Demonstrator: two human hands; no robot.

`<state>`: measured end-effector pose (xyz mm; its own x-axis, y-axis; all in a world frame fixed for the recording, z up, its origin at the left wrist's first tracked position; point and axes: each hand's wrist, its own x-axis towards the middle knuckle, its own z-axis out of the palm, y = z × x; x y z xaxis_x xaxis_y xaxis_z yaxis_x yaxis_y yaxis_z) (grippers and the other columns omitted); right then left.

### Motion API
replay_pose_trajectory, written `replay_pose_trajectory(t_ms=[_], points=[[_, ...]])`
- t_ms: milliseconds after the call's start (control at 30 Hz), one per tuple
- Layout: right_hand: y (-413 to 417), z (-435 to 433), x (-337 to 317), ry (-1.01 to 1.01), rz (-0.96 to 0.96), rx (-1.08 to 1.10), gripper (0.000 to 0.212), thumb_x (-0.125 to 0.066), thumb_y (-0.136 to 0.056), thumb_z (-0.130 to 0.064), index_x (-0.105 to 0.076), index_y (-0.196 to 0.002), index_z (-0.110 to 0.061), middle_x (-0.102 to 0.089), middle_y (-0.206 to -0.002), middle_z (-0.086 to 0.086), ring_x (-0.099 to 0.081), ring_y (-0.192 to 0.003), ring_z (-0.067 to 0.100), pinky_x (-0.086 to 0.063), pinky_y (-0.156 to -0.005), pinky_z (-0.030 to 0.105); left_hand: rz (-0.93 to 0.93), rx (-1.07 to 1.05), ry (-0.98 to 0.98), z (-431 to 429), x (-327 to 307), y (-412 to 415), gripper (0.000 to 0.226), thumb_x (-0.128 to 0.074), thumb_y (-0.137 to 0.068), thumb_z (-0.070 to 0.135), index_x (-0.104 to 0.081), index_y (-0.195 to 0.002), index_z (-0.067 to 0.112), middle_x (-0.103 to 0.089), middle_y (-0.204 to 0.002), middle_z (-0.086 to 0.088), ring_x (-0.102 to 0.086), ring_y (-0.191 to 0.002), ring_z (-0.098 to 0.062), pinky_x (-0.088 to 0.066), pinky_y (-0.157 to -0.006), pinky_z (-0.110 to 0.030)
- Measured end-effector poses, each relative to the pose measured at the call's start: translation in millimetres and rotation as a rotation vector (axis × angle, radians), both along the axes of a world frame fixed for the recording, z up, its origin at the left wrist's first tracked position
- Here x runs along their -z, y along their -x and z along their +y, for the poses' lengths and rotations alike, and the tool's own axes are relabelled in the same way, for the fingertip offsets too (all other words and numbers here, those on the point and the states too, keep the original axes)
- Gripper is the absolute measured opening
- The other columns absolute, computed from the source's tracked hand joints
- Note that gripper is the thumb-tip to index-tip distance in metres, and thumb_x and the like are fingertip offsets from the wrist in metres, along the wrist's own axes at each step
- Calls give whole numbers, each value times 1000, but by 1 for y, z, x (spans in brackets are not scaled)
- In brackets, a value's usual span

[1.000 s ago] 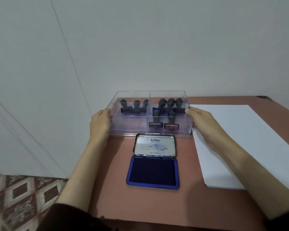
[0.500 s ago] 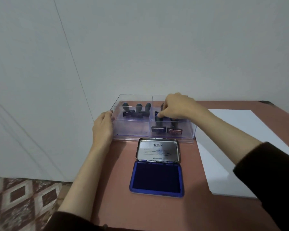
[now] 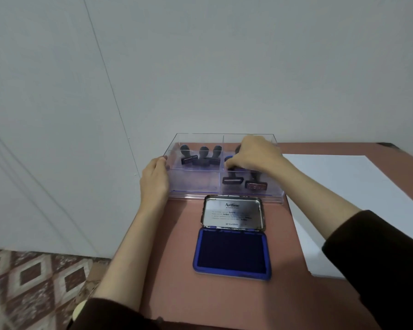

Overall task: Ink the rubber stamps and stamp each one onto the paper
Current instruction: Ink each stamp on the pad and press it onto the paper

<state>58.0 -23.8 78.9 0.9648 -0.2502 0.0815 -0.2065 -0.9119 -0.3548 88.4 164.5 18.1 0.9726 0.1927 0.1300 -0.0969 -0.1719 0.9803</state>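
Two hands are working at the clear box (image 3: 193, 195) at the back of the tabletop (image 3: 174, 258). Over on the far left, the left hand (image 3: 154, 179) is lying flat against the box's left wall, fingers straight, thumb up at the rim, grasping nothing. Moving across, three stamps (image 3: 203, 156) are standing close together at the back of the left compartment, handles up. Next door, the right hand (image 3: 253, 154) is reaching down into the right compartment, fingers curling and pinching the handle of the front stamp (image 3: 233, 180), whose base is showing through the front wall. Just beside it, a red-faced stamp (image 3: 256, 186) is standing near that same wall. Directly in front of the box, the ink pad (image 3: 233, 252) is lying open, its lid (image 3: 233, 211) tilting back toward the box. Farther right, the white paper (image 3: 339, 198) is lying flat on the tabletop, apart from both hands.
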Motion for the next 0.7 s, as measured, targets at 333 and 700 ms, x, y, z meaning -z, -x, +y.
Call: replay_pose_trajectory(t_ms=[333,700], points=[[51,-1,-23,-587,-606,-14,19,-70,-73,-27,-58,-75,-12,-61,-66,1,-63,-68,23,-47,-59,22,-73,-8,-60,1,-16,21,36,-42,-95,26,-49,-130,18,-48,-135,2,-43,-124,-15,-31,-103,-27],[131,19,40,-621,-397,-331,27,-75,-77,-21,-64,-100,-31,-64,-72,-4,-53,-61,8,-47,-65,21,-403,71,-310,-10,-3,85,12,-53,-88,16,-64,-91,20,-61,-87,6,-52,-79,-7,-39,-70,-16]])
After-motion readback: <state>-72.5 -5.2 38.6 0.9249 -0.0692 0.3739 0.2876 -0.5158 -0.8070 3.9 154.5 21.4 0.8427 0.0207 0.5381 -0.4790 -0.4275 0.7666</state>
